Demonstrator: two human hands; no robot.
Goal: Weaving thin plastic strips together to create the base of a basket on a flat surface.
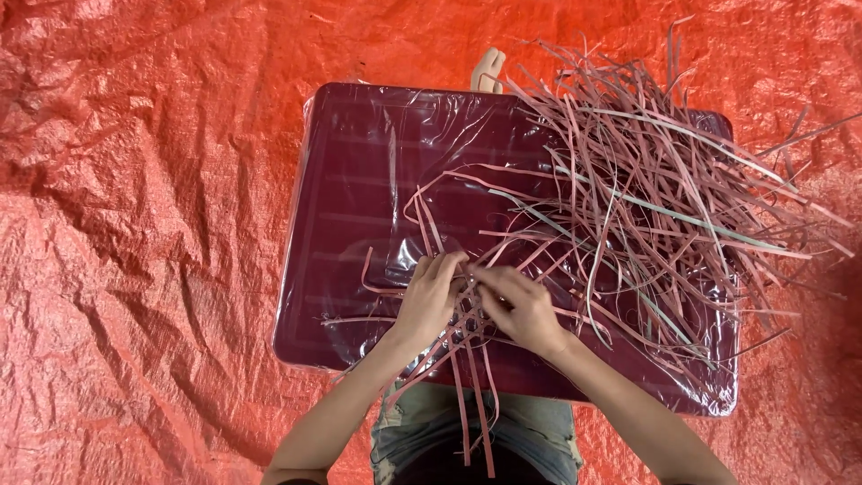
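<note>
Both hands, left hand (429, 301) and right hand (523, 310), were pinched together on a small woven patch of strips (467, 310) at the board's (359, 180) near edge. Loose strips (646, 198) lay far-right, nearer the right hand, their long axes fanning rightward.

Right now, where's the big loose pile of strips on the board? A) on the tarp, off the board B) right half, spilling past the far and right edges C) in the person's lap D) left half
B: the loose strips cover the maroon board's right half and overhang its edges; both hands, left hand and right hand, work a small woven piece at the near edge.
</note>
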